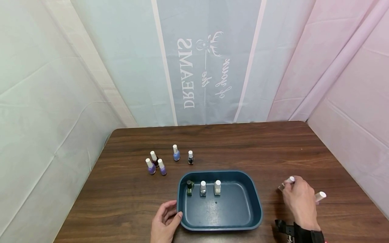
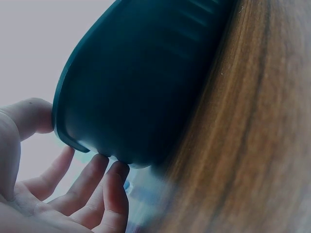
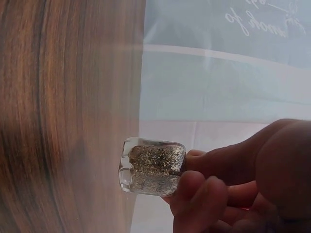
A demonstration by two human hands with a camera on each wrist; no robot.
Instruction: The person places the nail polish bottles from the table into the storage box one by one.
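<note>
My right hand [image 1: 299, 199] pinches a small nail polish bottle [image 3: 154, 167] with gold and silver glitter. Its white cap pokes out past my fingers in the head view, and the bottle is tilted over the table's right side. A second white-capped bottle [image 1: 320, 195] shows just right of that hand, its body mostly hidden; whether my hand touches it I cannot tell. My left hand [image 1: 165, 221] grips the left edge of a dark teal tray [image 1: 220, 227], thumb at the rim and fingertips against the outer wall. Inside stand a green bottle [image 1: 189, 188], a clear one [image 1: 203, 189] and a whitish one [image 1: 217, 188].
Behind the tray to the left are two purple polish bottles [image 1: 151, 166], a dark one [image 1: 154, 158], a blue one [image 1: 176, 153] and a black one [image 1: 190, 157]. The wooden table [image 1: 121, 189] ends at a printed curtain [image 1: 206, 67] at the back.
</note>
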